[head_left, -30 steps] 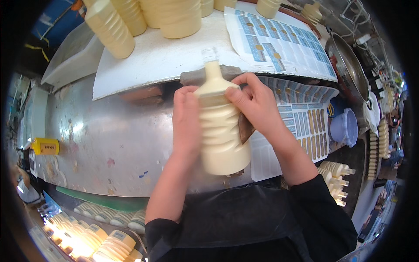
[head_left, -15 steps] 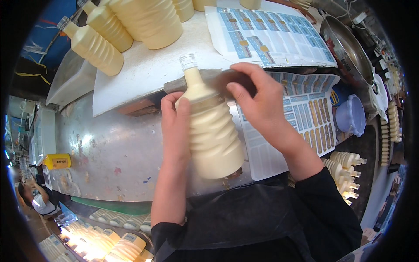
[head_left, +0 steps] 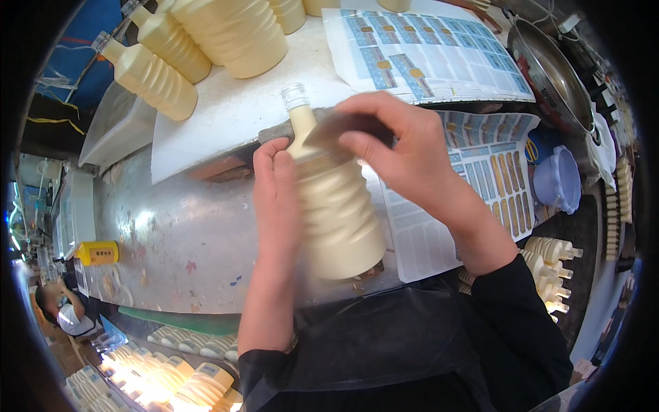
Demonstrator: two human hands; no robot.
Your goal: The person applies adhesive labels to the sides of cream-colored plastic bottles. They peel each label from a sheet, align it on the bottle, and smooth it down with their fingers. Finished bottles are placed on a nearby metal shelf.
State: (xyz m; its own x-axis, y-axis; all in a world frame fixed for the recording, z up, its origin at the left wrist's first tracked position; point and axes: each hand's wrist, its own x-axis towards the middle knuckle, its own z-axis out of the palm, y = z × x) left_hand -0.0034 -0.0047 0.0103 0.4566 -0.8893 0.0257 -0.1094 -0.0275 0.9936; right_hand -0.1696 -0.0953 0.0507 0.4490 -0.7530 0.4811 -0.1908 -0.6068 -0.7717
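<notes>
A cream-coloured bottle [head_left: 340, 223] with a wavy ribbed body and a clear threaded neck lies tilted in front of me, its neck pointing away. My left hand [head_left: 276, 185] is closed against its left side, fingers at the shoulder. In my right hand [head_left: 405, 137], thumb and fingers pinch a dark, flat, brownish pad [head_left: 360, 126]. The pad reaches over the bottle's shoulder, where a smooth band [head_left: 326, 163] runs around it. Motion blurs the pad, so its exact kind is unclear. A grey block [head_left: 276, 132] shows behind the bottle's neck.
Sheets of blue and gold labels [head_left: 425, 51] lie on the white raised board [head_left: 213, 130]; another label sheet [head_left: 422, 237] is right of the bottle. Several cream bottles [head_left: 158, 82] stand far left. A lilac bucket [head_left: 557, 180], metal pan [head_left: 549, 69] and yellow container [head_left: 98, 253] are around.
My right hand and the dark pad have shifted left, across the bottle's shoulder. My left hand still holds the bottle, which stays in nearly the same place.
</notes>
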